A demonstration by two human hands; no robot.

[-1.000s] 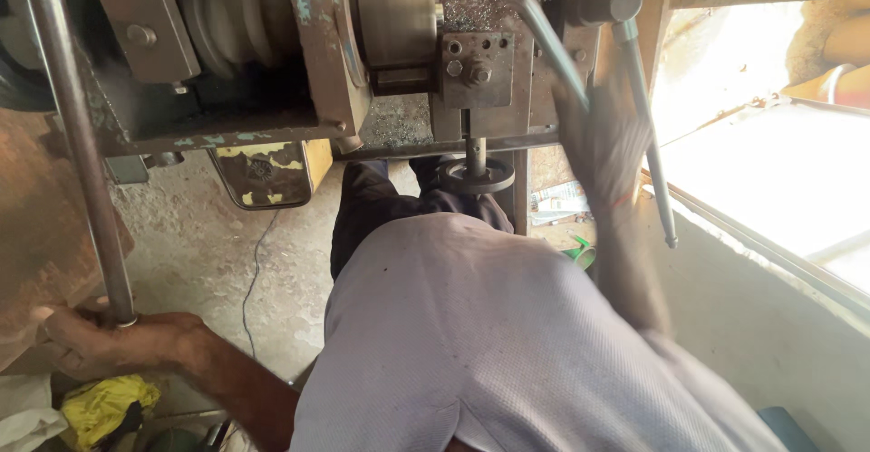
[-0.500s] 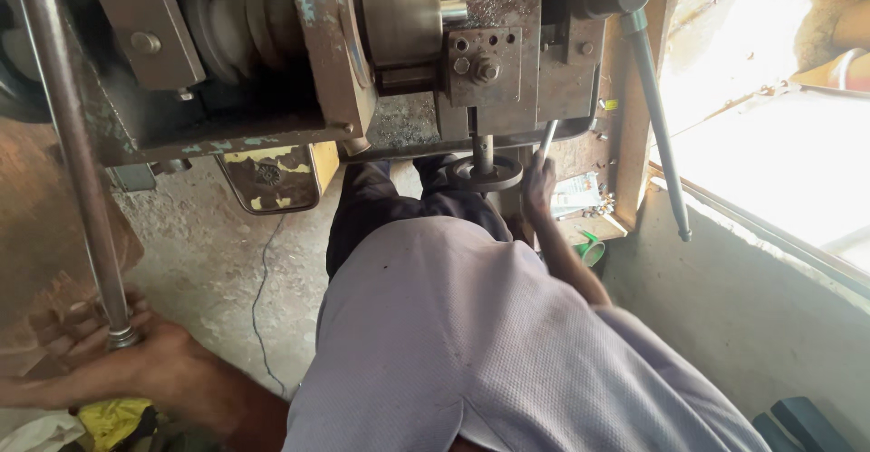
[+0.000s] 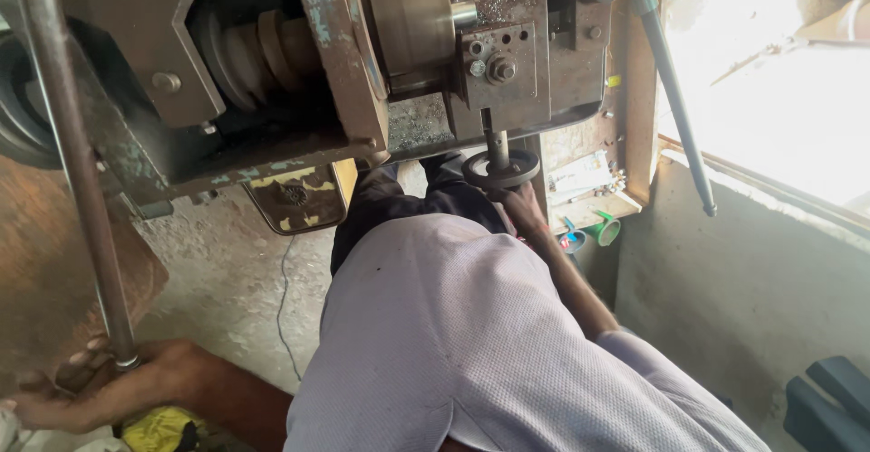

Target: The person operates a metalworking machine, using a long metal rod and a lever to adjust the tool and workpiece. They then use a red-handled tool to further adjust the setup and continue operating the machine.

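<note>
My left hand (image 3: 118, 384) sits low at the bottom left, with its fingers wrapped around the foot of a long grey metal rod (image 3: 77, 171) that rises to the top edge. My right hand (image 3: 526, 207) reaches forward under a rusty old machine (image 3: 362, 71) and grips the rim of a small black handwheel (image 3: 501, 169) on a vertical shaft. My lilac shirt (image 3: 471, 343) fills the lower middle and hides my lap.
A long dark lever (image 3: 675, 89) hangs free from the machine's upper right. A wooden ledge (image 3: 589, 203) holds small parts, with green and blue items (image 3: 603, 230) below it. A concrete wall (image 3: 743, 271) stands right, and a thin cable (image 3: 283, 298) runs over the floor.
My right hand has let go of the long lever and dropped down to the black handwheel. My left hand has stayed on the rod's foot.
</note>
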